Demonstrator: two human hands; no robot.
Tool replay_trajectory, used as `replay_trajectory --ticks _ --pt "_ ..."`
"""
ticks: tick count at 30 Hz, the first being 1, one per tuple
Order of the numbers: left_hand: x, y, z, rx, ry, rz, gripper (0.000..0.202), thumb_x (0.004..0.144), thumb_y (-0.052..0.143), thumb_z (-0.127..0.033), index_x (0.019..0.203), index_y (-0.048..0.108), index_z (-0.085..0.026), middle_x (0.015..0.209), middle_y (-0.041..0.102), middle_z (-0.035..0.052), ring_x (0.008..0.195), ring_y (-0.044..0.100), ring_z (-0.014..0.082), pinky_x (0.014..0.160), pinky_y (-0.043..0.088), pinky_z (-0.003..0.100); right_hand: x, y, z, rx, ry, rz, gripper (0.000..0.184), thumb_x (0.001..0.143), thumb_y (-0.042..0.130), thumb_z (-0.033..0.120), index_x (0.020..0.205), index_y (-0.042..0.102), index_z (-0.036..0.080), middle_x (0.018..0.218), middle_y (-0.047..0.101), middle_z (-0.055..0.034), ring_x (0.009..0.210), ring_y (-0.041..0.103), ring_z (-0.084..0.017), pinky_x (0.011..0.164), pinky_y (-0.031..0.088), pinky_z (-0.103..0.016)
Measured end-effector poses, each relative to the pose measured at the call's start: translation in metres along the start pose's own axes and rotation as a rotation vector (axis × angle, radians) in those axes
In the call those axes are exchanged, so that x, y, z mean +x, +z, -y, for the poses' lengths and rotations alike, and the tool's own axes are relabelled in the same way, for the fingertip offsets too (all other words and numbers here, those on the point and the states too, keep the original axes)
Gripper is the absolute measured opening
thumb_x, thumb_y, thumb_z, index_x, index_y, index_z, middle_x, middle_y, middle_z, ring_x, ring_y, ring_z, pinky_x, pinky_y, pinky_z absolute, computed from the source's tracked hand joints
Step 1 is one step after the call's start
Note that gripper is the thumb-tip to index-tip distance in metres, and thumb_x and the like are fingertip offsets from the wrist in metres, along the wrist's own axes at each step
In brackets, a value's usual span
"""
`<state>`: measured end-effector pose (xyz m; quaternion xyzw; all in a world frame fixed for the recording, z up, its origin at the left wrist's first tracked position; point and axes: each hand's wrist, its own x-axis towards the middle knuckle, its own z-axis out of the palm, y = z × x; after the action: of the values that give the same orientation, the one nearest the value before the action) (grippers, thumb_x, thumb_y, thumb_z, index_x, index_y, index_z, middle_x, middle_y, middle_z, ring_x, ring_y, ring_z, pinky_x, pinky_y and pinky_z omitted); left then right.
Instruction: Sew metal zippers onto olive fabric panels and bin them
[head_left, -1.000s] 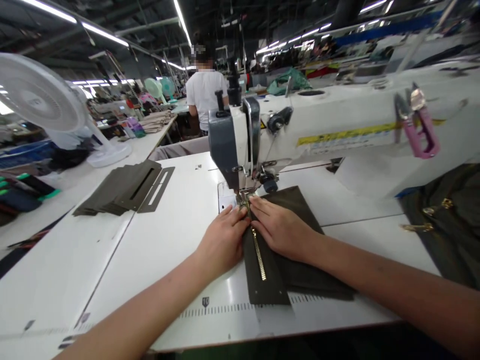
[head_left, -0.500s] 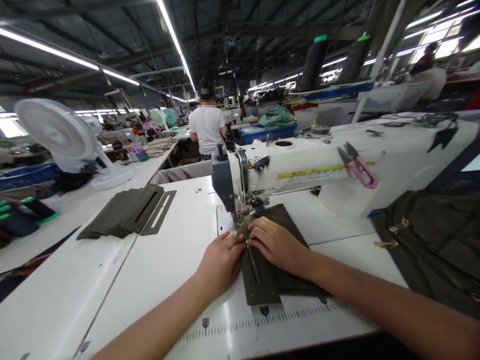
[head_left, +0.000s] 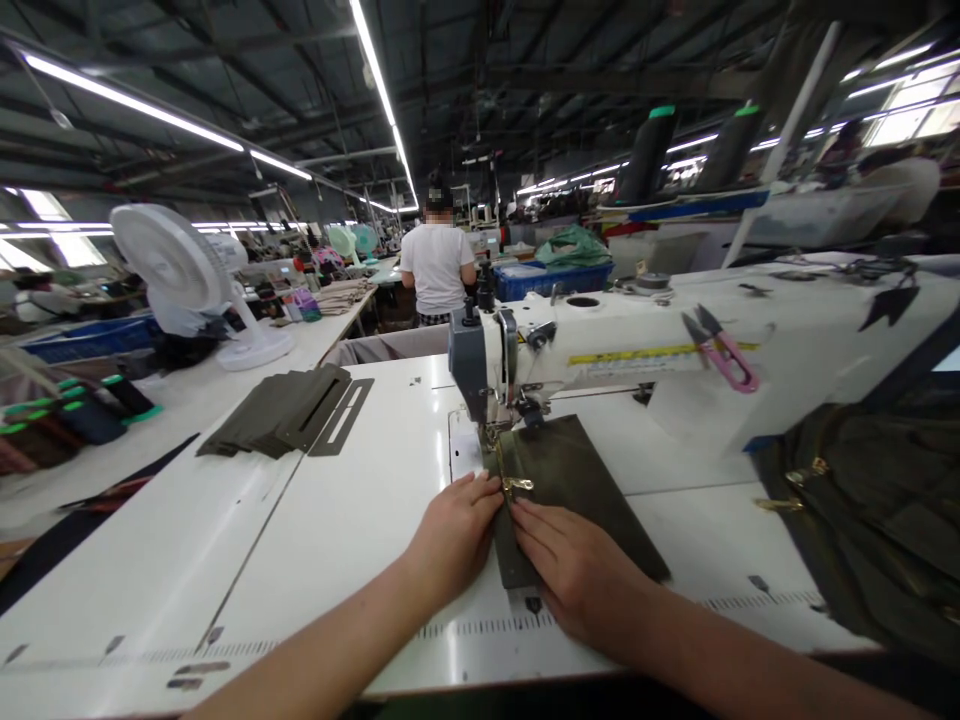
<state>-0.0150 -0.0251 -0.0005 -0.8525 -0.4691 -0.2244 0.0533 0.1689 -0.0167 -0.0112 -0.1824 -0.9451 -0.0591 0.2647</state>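
my left hand [head_left: 456, 528] and right hand [head_left: 581, 568] lay flattened on the dark panel [head_left: 581, 470] beneath them, and the zipper pull [head_left: 519, 485] just ahead of the right might have snagged the presser foot [head_left: 491, 434].

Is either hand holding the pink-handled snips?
No, the pink-handled snips rest against the sewing machine, while the left hand and right hand both touch the dark fabric.

zipper [head_left: 519, 485]: partly hidden | dark zippered fabric [head_left: 877, 520]: cut by right edge
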Motion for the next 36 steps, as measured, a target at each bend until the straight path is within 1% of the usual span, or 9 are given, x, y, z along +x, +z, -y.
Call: replay_trajectory --ticks 3,7,10,13,20,26,30,33,36 --pt "0.003 0.0 -0.006 0.063 0.0 0.024 0.026 0.074 0.052 -0.004 0.096 0.061 -0.013 0.104 0.065 0.01 0.097 0.06 0.0225 0.09 0.048 0.04 0.003 0.007 -0.002 0.004 -0.047 -0.076 0.037 0.073 0.037 0.006 0.097 0.064 -0.003 0.101 0.063 -0.0225 0.096 0.059 -0.028 0.086 0.049 -0.038" --pt "0.007 0.0 -0.007 0.064 0.039 0.001 0.021 0.075 0.052 -0.004 0.093 0.062 -0.011 0.101 0.066 0.0103 0.092 0.062 0.0209 0.089 0.049 0.038 0.002 0.007 -0.003 0.053 -0.013 -0.077 0.037 0.072 0.039 0.006 0.099 0.063 -0.002 0.103 0.062 -0.0225 0.1 0.058 -0.026 0.089 0.047 -0.036" --pt "0.008 0.001 -0.003 0.068 0.035 -0.023 0.024 0.074 0.053 -0.001 0.095 0.061 -0.01 0.101 0.066 0.0109 0.095 0.061 0.0221 0.089 0.049 0.039 0.001 0.01 -0.004 0.076 0.011 -0.069 0.038 0.073 0.039 0.007 0.104 0.061 0.0 0.107 0.061 -0.022 0.105 0.055 -0.025 0.092 0.045 -0.035" --pt "0.009 0.004 0.003 0.065 0.036 -0.005 0.026 0.074 0.051 -0.001 0.096 0.061 -0.012 0.103 0.065 0.0099 0.097 0.06 0.0224 0.089 0.049 0.04 0.002 0.014 -0.007 0.071 0.029 -0.07 0.038 0.073 0.04 0.007 0.103 0.061 -0.001 0.108 0.06 -0.022 0.105 0.055 -0.026 0.093 0.044 -0.035" --pt "0.017 0.009 0.017 0.036 0.073 -0.047 0.024 0.075 0.049 -0.003 0.095 0.059 -0.012 0.1 0.065 0.0117 0.094 0.061 0.0229 0.086 0.051 0.04 0.009 0.018 -0.017 0.084 0.047 -0.088 0.037 0.074 0.041 0.008 0.103 0.062 -0.001 0.108 0.061 -0.0204 0.105 0.055 -0.025 0.096 0.042 -0.032" --pt "0.029 0.008 0.022 -0.008 0.04 -0.054 0.017 0.077 0.047 -0.006 0.085 0.059 -0.014 0.086 0.063 0.0097 0.082 0.062 0.0218 0.074 0.055 0.035 0.014 0.024 -0.028 0.101 0.058 -0.1 0.038 0.076 0.038 0.006 0.105 0.061 0.001 0.109 0.06 -0.0207 0.105 0.055 -0.024 0.095 0.043 -0.034" --pt "0.033 0.011 0.028 -0.009 0.004 -0.013 0.017 0.079 0.045 -0.006 0.086 0.058 -0.014 0.085 0.06 0.0088 0.077 0.06 0.0206 0.069 0.054 0.034 0.019 0.029 -0.035 0.118 0.051 -0.115 0.037 0.075 0.038 0.006 0.103 0.062 0.001 0.107 0.061 -0.0208 0.104 0.055 -0.025 0.093 0.045 -0.035" --pt "0.035 0.013 0.033 -0.004 -0.01 0.024 0.014 0.08 0.046 -0.007 0.085 0.058 -0.014 0.084 0.059 0.0086 0.078 0.059 0.0204 0.071 0.053 0.034 0.021 0.022 -0.036 0.149 0.058 -0.12 0.036 0.075 0.04 0.007 0.103 0.062 0.001 0.107 0.061 -0.0203 0.105 0.055 -0.025 0.094 0.044 -0.036" --pt "0.036 0.011 0.033 -0.018 -0.014 0.046 0.014 0.08 0.046 -0.008 0.086 0.058 -0.014 0.085 0.059 0.0087 0.081 0.058 0.0208 0.073 0.052 0.035 0.022 0.006 -0.036 0.263 0.113 -0.076 0.033 0.076 0.05 0.019 0.103 0.061 0.004 0.108 0.061 -0.0174 0.104 0.055 -0.026 0.094 0.042 -0.036"
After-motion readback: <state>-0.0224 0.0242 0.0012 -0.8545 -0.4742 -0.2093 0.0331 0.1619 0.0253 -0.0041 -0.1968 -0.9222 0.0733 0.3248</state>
